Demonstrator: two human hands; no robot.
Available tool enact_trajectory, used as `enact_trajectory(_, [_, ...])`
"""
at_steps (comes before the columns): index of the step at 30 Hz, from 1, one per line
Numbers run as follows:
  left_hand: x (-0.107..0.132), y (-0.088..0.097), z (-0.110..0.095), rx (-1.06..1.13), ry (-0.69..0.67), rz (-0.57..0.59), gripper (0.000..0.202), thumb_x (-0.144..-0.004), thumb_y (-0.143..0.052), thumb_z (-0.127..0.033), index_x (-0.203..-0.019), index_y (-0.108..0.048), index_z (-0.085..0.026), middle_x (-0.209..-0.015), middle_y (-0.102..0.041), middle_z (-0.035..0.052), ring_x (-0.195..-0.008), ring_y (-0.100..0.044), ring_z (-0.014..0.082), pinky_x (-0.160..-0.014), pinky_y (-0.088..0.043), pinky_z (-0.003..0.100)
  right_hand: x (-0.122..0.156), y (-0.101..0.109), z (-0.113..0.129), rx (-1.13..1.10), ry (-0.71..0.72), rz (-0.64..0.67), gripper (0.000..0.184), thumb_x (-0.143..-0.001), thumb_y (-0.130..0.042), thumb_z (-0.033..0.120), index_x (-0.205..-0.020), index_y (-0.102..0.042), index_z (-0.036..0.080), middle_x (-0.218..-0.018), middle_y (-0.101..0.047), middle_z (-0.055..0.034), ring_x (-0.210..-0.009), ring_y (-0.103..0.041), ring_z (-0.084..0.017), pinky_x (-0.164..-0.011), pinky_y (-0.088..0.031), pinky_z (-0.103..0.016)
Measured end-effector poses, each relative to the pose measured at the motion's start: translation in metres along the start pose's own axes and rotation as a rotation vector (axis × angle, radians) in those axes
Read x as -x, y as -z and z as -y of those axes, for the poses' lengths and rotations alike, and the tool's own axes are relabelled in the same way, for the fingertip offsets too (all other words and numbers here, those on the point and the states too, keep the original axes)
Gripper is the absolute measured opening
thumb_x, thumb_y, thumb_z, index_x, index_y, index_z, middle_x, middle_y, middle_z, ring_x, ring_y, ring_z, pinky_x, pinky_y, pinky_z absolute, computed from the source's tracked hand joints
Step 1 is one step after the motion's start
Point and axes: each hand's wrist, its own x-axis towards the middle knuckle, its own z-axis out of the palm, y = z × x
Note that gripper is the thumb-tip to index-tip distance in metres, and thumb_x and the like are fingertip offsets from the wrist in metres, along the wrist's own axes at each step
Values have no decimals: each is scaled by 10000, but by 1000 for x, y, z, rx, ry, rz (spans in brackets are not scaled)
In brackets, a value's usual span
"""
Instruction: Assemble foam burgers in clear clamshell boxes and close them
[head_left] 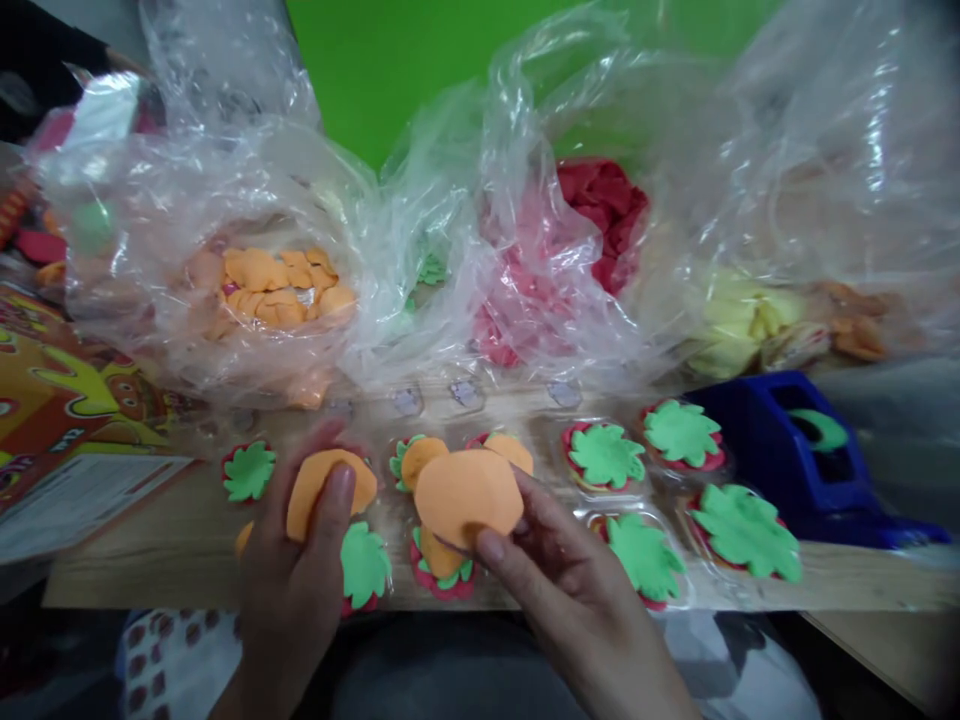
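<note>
My left hand point(292, 580) is closed on a stack of orange foam pieces point(330, 488), thumb pressed on top. My right hand point(577, 590) pinches a single orange foam petal point(469, 497) between thumb and fingers, held over the clear plastic tray point(675, 600) on the wooden board. In the tray sit several flower stacks of green foam leaves on red bases point(606, 455); two stacks near the middle point(421, 460) carry an orange piece on top.
Crumpled clear plastic bags stand behind: one with orange pieces point(270, 285), one with red and pink pieces point(592, 230), one with yellow pieces point(739, 320). A blue tape dispenser point(810, 460) sits at the right. A colourful printed box point(67, 410) lies left.
</note>
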Motion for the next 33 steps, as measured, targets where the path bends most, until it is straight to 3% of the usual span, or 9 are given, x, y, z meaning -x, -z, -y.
enact_trajectory(2, [0,2,-3,-125,-159,37,244,-778,-611,-356,-994,-637,-246,-940,-677,3,-814,-618,163,-744,-505,279,-2,-3,-6,115,108,41,532,-852,-574,259,-1351,-408,341,-1283,-576,-31,-1118,-585,-183,-912,-512,-318])
enact_trajectory(4, [0,3,-5,-139,-194,228,271,-713,-672,-316,-976,-644,-259,-980,-676,2,-872,-626,185,-771,-514,284,-6,-6,-11,276,272,87,582,-878,-506,166,-1389,-313,370,-1395,-455,2,-1227,-487,-178,-988,-455,-333])
enact_trajectory(6, [0,3,-5,-61,-121,420,427,-629,-748,-280,-1040,-629,-284,-1046,-666,-1,-940,-622,199,-794,-513,270,-10,-8,-14,482,462,108,643,-875,-470,95,-1404,-251,387,-1416,-418,20,-1255,-450,-175,-1019,-427,-344])
enact_trajectory(9, [-2,5,-3,107,69,492,513,-620,-777,-274,-1102,-603,-297,-1088,-657,7,-968,-620,200,-796,-503,242,-14,-9,-9,733,692,65,696,-840,-523,76,-1412,-252,363,-1353,-499,4,-1212,-505,-190,-993,-466,-357])
enact_trajectory(13, [-5,12,-1,276,253,579,474,-624,-779,-365,-1056,-619,-255,-1014,-671,34,-884,-632,208,-751,-503,246,-12,-9,0,829,784,8,673,-831,-548,106,-1414,-291,322,-1292,-563,-11,-1175,-542,-195,-939,-515,-346])
enact_trajectory(20, [-4,15,4,338,299,529,478,-598,-766,-478,-981,-657,-215,-938,-675,49,-801,-620,200,-700,-488,249,-11,-11,1,872,867,48,648,-817,-602,135,-1398,-342,251,-1317,-542,-62,-1209,-501,-203,-976,-473,-339])
enact_trajectory(27, [-3,7,0,363,326,398,315,-706,-688,-445,-905,-687,-200,-811,-664,14,-711,-575,144,-637,-449,203,-15,-17,4,585,599,-147,281,-911,-437,146,-1083,-559,332,-1081,-667,19,-1004,-622,-136,-872,-524,-288])
enact_trajectory(30, [-7,9,-2,296,310,385,205,-709,-692,-375,-833,-691,-211,-720,-642,-11,-647,-556,129,-588,-436,190,-21,-22,3,671,721,-73,327,-815,-626,263,-1133,-550,284,-1149,-638,-47,-1077,-590,-208,-910,-506,-358])
enact_trajectory(33, [-10,13,-6,201,258,380,117,-697,-706,-306,-775,-695,-219,-712,-643,-17,-654,-560,130,-593,-439,180,-27,-28,2,714,793,-68,383,-776,-665,208,-1138,-557,266,-1134,-647,-70,-1057,-603,-225,-910,-504,-384])
